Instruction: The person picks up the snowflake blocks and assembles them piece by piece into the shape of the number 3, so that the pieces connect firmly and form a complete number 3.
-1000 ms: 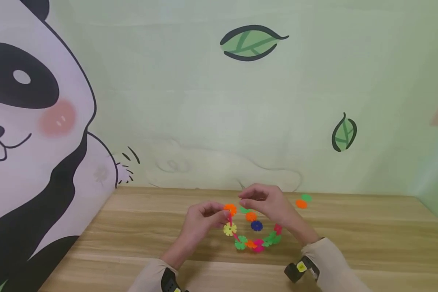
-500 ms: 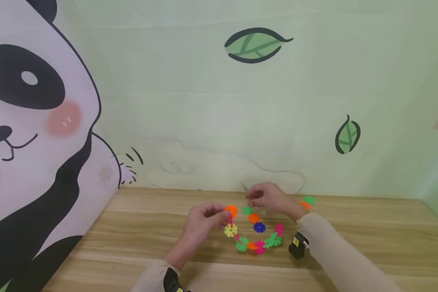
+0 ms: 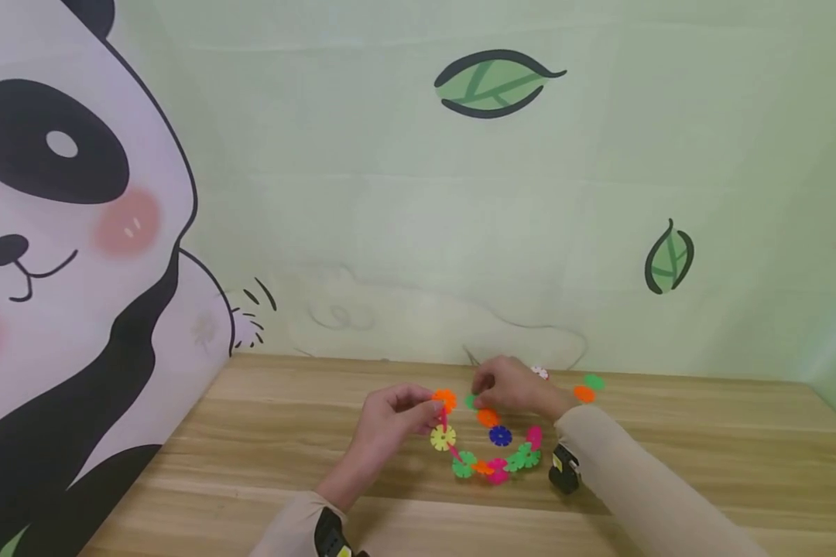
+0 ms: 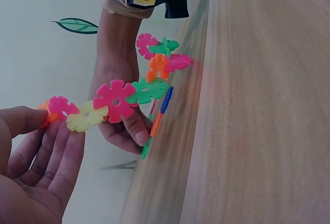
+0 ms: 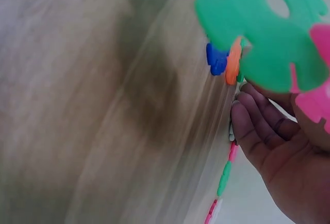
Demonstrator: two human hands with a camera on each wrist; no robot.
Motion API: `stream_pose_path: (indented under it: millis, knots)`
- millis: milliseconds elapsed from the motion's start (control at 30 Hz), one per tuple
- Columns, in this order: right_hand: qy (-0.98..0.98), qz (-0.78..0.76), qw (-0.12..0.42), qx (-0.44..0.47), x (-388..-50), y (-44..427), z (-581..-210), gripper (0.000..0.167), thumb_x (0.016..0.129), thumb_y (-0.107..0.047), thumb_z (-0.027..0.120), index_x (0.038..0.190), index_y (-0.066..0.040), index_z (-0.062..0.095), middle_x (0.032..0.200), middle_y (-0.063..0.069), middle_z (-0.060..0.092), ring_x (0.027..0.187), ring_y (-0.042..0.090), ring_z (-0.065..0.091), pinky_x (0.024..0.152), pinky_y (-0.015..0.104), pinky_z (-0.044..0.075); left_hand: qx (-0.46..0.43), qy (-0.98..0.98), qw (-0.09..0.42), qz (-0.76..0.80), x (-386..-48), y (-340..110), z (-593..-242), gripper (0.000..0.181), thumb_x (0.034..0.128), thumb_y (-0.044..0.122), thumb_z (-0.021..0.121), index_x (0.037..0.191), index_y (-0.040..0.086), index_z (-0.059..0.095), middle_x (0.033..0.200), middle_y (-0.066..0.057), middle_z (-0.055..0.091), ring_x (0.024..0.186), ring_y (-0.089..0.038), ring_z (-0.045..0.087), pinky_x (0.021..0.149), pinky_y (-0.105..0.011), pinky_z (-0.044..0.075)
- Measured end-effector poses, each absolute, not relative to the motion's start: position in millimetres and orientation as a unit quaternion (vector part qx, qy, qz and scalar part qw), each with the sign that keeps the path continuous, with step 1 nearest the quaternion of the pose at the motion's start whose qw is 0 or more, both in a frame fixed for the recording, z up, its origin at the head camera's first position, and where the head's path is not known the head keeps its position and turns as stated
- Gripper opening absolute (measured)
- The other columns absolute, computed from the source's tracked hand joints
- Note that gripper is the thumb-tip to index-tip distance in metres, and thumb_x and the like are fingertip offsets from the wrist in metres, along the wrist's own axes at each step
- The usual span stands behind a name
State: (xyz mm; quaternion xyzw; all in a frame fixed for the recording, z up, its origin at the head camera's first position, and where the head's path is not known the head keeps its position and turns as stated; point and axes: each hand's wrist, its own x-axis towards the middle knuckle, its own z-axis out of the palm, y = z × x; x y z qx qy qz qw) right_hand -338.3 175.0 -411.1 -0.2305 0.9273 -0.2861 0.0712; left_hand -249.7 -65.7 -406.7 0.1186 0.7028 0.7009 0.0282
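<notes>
My left hand point(image 3: 393, 414) pinches the orange flower-shaped interlocking disc point(image 3: 446, 400) at one end of a curved chain. The chain runs through a yellow disc point(image 3: 443, 438) and several pink, green and orange ones to a pink disc point(image 3: 534, 437) at the other end. My right hand point(image 3: 507, 384) is lowered to the table behind the chain, its fingertips at a loose green disc point(image 3: 471, 401). In the right wrist view, its fingers point(image 5: 252, 126) reach down to the tabletop; no grip on a disc shows.
Loose orange point(image 3: 488, 418) and blue point(image 3: 500, 435) discs lie on the wooden table point(image 3: 669, 464) in front of my right hand. Farther back are a white disc point(image 3: 539, 373), a green disc point(image 3: 594, 382) and an orange one point(image 3: 584, 394). A printed wall backdrop point(image 3: 390, 193) stands behind.
My right hand has moved away from beside the held orange disc, then down to the loose green disc. My left hand keeps its pinch on the chain. A white disc has come into sight.
</notes>
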Motion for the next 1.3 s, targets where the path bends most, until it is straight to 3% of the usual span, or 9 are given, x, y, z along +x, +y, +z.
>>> stream_pose_path:
  millis: [167, 433, 733, 867, 1067, 1300]
  knots:
    - [0.930, -0.278, 0.080, -0.225, -337.1, 174.4, -411.4, 0.010, 0.092, -0.006, 0.082, 0.090, -0.007, 0.072, 0.086, -0.001, 0.066, 0.082, 0.017, 0.058, 0.077, 0.032, 0.056, 0.123, 0.699, 0.030, 0.704, -250.1, -65.5, -408.3, 0.018, 0.0957, 0.009, 0.079, 0.106, -0.005, 0.075, 0.094, -0.012, 0.077, 0.084, -0.023, 0.074, 0.079, -0.034, 0.065]
    - [0.928, -0.285, 0.094, -0.221, -336.1, 171.1, -408.9, 0.023, 0.088, -0.012, 0.087, 0.104, -0.003, 0.072, 0.095, 0.001, 0.068, 0.089, 0.017, 0.063, 0.085, 0.035, 0.059, 0.126, 0.701, 0.027, 0.702, -250.7, -65.6, -410.2, 0.015, 0.0949, 0.004, 0.077, 0.105, -0.007, 0.074, 0.092, -0.013, 0.077, 0.081, -0.020, 0.074, 0.078, -0.037, 0.066]
    - [0.927, -0.295, 0.083, -0.216, -336.5, 172.1, -410.7, 0.024, 0.087, -0.006, 0.087, 0.101, -0.004, 0.067, 0.092, 0.002, 0.066, 0.087, 0.017, 0.061, 0.082, 0.033, 0.058, 0.121, 0.699, 0.032, 0.704, -250.6, -65.9, -410.4, 0.018, 0.0973, 0.010, 0.076, 0.105, -0.006, 0.075, 0.093, -0.012, 0.077, 0.082, -0.020, 0.074, 0.079, -0.037, 0.066]
    - [0.907, -0.340, 0.062, -0.241, -332.8, 180.0, -401.2, 0.016, 0.092, -0.001, 0.080, 0.099, -0.005, 0.066, 0.088, 0.001, 0.068, 0.081, 0.018, 0.063, 0.076, 0.033, 0.059, 0.117, 0.691, 0.036, 0.712, -251.3, -66.0, -410.3, 0.019, 0.0989, 0.012, 0.075, 0.105, -0.006, 0.074, 0.095, -0.012, 0.077, 0.083, -0.021, 0.074, 0.078, -0.036, 0.066]
    - [0.858, -0.447, 0.016, -0.255, -312.1, 186.1, -382.2, 0.005, 0.100, -0.003, 0.073, 0.105, -0.002, 0.072, 0.093, 0.007, 0.073, 0.086, 0.035, 0.071, 0.079, 0.048, 0.064, 0.123, 0.686, 0.040, 0.717, -251.4, -66.1, -409.7, 0.021, 0.0998, 0.012, 0.075, 0.110, -0.006, 0.074, 0.096, -0.012, 0.076, 0.085, -0.022, 0.074, 0.080, -0.036, 0.066]
    - [0.799, -0.542, -0.010, -0.261, -278.6, 178.5, -375.2, 0.006, 0.100, 0.000, 0.072, 0.106, -0.001, 0.072, 0.099, 0.009, 0.078, 0.094, 0.025, 0.076, 0.087, 0.032, 0.064, 0.128, 0.692, 0.042, 0.709, -251.0, -65.9, -408.7, 0.021, 0.1012, 0.012, 0.074, 0.113, -0.006, 0.075, 0.095, -0.010, 0.076, 0.084, -0.019, 0.072, 0.079, -0.035, 0.065]
